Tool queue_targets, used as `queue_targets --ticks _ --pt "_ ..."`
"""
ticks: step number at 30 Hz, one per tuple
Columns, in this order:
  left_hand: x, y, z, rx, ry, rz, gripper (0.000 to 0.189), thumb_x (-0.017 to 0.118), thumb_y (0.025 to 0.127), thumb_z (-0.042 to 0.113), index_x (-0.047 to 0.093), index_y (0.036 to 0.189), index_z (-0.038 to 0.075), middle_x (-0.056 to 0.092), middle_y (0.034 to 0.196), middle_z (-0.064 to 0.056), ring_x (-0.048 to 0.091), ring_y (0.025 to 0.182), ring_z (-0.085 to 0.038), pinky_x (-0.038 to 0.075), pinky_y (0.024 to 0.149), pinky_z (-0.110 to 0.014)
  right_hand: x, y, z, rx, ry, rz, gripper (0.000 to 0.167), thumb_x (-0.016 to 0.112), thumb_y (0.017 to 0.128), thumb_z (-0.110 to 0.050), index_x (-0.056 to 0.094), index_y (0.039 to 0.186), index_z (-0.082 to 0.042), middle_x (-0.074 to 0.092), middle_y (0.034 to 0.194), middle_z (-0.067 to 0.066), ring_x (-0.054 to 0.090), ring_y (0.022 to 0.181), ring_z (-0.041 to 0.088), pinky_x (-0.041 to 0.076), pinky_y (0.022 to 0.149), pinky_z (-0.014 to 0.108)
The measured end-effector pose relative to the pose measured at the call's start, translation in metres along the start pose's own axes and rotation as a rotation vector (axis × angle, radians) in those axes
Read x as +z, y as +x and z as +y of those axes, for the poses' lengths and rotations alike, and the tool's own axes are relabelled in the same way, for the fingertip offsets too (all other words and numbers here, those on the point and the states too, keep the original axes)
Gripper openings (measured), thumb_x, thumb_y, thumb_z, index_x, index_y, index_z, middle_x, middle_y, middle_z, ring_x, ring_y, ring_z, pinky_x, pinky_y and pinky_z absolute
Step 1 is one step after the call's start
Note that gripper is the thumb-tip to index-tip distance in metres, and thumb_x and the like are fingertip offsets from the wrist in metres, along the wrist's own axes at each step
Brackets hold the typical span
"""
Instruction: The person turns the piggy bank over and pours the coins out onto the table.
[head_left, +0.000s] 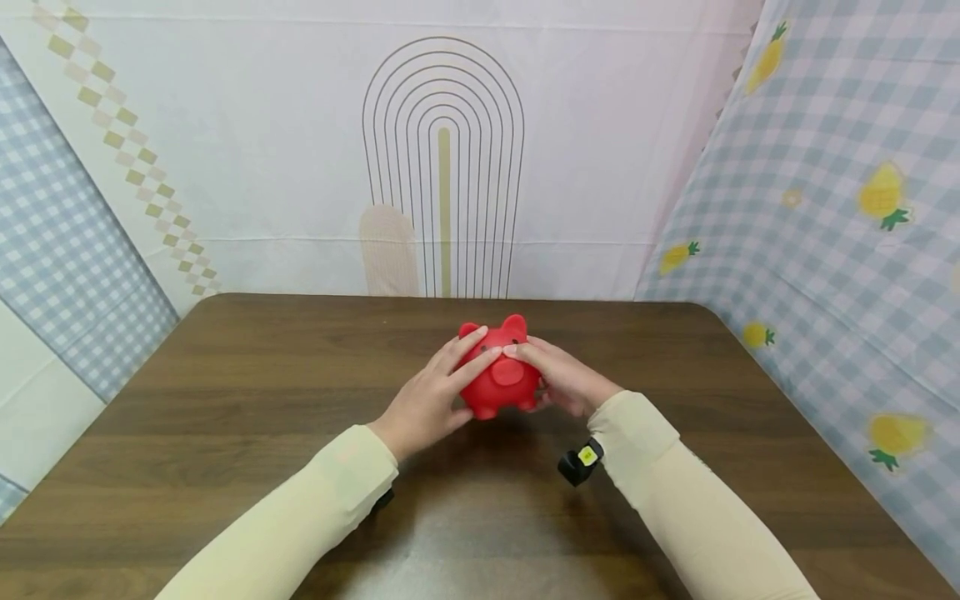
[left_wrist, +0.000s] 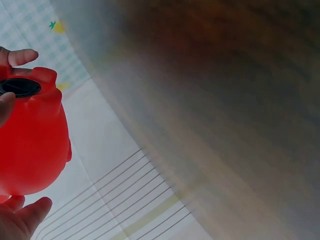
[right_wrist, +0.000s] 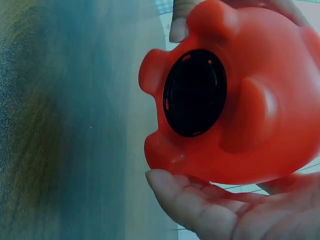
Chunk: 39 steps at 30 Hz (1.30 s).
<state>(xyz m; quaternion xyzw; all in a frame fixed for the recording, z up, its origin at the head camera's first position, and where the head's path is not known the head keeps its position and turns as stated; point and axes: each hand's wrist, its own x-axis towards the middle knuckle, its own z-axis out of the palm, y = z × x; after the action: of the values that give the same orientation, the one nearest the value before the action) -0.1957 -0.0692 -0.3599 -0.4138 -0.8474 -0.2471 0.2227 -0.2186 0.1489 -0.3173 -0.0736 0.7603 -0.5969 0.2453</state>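
A red piggy bank [head_left: 486, 393] is held up over the table, its face and snout turned toward the head camera. My left hand [head_left: 423, 408] grips it from the left, with fingers over its front and the thumb low near a foot. From the right, my right hand [head_left: 566, 379] holds it too, one finger laid across the face near the snout and the others at its side and below. A round black stopper [right_wrist: 195, 95] fills the underside between the stubby feet, in the right wrist view. The left wrist view also catches the red body [left_wrist: 35, 145], cut off by the frame.
The brown wooden table [head_left: 225, 433] spreads out on both sides of the hands. Behind it hangs a white cloth [head_left: 285, 150] with printed arches, and a checked cloth with pineapples [head_left: 840, 275] is at the right. A black wrist camera [head_left: 577, 465] hangs below the right sleeve.
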Motion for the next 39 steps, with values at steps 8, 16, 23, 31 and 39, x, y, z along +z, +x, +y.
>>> queue_targets --ticks 8,16,23,31,39 --pt "0.0004 -0.0021 -0.0002 0.011 -0.03 -0.012 0.092 0.085 0.069 0.005 0.037 0.147 0.017 0.026 0.154 -0.009 0.029 0.139 -0.035 0.052 0.092 -0.042 -0.0001 0.0001 0.0037 -0.017 0.011 -0.021 0.058 0.049 0.092 -0.041 0.037 0.139 -0.009 0.052 0.125 0.016 0.058 0.089 0.026 0.054 0.071 0.034" --pt "-0.003 -0.0044 0.0014 0.008 -0.098 0.004 0.087 0.085 0.069 0.003 0.041 0.144 0.015 0.03 0.152 -0.01 0.031 0.136 -0.036 0.053 0.091 -0.042 -0.0004 0.0001 0.0033 0.002 0.004 -0.073 0.056 0.048 0.093 -0.044 0.04 0.135 -0.009 0.055 0.121 0.015 0.059 0.075 0.023 0.054 0.073 0.04" --pt "-0.0071 -0.0041 0.0056 -0.031 -0.135 -0.004 0.086 0.087 0.067 0.006 0.044 0.142 0.015 0.034 0.148 -0.009 0.033 0.134 -0.032 0.055 0.087 -0.04 -0.0033 -0.0003 0.0053 0.019 -0.027 -0.111 0.058 0.046 0.094 -0.047 0.042 0.135 -0.007 0.057 0.116 0.015 0.059 0.072 0.022 0.053 0.081 0.05" --pt "-0.008 -0.0038 0.0087 -0.083 -0.196 -0.019 0.086 0.086 0.068 0.006 0.045 0.142 0.014 0.033 0.149 -0.009 0.032 0.134 -0.033 0.056 0.086 -0.041 -0.0047 -0.0026 0.0058 0.021 -0.026 -0.129 0.063 0.04 0.095 -0.052 0.041 0.139 -0.006 0.054 0.124 0.017 0.06 0.086 0.026 0.051 0.086 0.057" --pt "-0.0087 -0.0019 0.0094 -0.146 -0.303 -0.044 0.086 0.084 0.07 0.005 0.043 0.145 0.015 0.03 0.154 -0.006 0.032 0.137 -0.031 0.054 0.088 -0.041 -0.0061 -0.0044 0.0049 0.023 -0.02 -0.128 0.067 0.037 0.095 -0.056 0.039 0.142 -0.008 0.053 0.129 0.02 0.061 0.097 0.03 0.051 0.086 0.057"
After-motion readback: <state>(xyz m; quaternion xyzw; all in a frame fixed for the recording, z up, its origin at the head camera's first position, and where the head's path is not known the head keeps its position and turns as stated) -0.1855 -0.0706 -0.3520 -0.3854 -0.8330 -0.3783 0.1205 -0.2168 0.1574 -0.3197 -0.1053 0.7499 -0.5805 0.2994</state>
